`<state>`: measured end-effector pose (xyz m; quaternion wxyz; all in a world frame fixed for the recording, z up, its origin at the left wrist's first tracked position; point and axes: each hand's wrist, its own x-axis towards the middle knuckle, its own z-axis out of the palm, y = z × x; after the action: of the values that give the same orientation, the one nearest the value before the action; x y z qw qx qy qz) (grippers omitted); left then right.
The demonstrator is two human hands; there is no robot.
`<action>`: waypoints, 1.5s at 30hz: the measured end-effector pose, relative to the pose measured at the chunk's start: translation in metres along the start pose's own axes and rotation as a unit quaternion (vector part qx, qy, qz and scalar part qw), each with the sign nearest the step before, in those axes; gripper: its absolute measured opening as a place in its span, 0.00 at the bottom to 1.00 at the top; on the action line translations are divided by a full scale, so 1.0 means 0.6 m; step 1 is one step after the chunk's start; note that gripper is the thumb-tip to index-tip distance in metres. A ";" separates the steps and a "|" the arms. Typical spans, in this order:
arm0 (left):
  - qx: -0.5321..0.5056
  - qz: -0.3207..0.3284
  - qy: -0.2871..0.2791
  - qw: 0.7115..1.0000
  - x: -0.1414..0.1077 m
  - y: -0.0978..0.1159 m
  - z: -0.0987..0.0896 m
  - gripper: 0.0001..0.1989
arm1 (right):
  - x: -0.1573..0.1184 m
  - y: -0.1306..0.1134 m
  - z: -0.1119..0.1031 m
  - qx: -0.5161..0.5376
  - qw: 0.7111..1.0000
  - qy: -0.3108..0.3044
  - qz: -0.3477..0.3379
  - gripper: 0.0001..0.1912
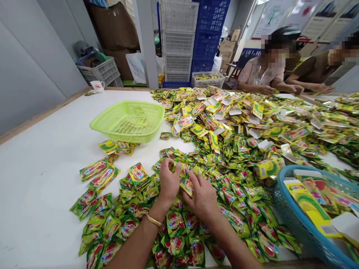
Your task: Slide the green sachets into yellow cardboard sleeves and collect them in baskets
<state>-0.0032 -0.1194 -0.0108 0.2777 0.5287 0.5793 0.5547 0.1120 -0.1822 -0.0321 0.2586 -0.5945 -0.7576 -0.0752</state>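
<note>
My left hand (169,181), with a gold bangle at its wrist, has its fingers curled and pinched on a small green sachet (172,166). Close beside it, my right hand (202,194) holds a yellow-green packet (187,186) between thumb and fingers; whether this is a small box or a sachet is hard to tell. Both hands are over a spread of shiny green sachets (175,222) with red fruit pictures. A flat yellow box (138,173) rests on the sachets to the left, with two more boxes (104,178) farther left.
A lime-green basket (126,138) stands beyond my left hand on the white table (42,175). A blue basket (283,209) of cartons is at right. Yellow cartons (213,123) are heaped at the back. Two people (260,74) work across the table. Stacked crates (181,41) stand behind.
</note>
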 end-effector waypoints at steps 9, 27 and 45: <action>0.054 0.087 -0.109 0.989 0.006 -0.005 -0.030 0.06 | -0.004 0.000 0.012 0.013 0.999 0.032 0.012 0.32; 0.082 0.097 -0.375 0.918 0.027 0.022 -0.065 0.09 | -0.015 0.016 0.014 0.001 0.996 0.030 -0.085 0.32; 0.095 0.077 -0.417 0.901 0.017 0.026 -0.061 0.12 | -0.010 0.018 0.009 -0.022 0.991 0.037 -0.123 0.34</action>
<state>-0.0345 -0.1257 0.0146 0.3981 0.7788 0.4180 0.2454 0.1213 -0.1822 -0.0415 0.2622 -0.4988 -0.8133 -0.1452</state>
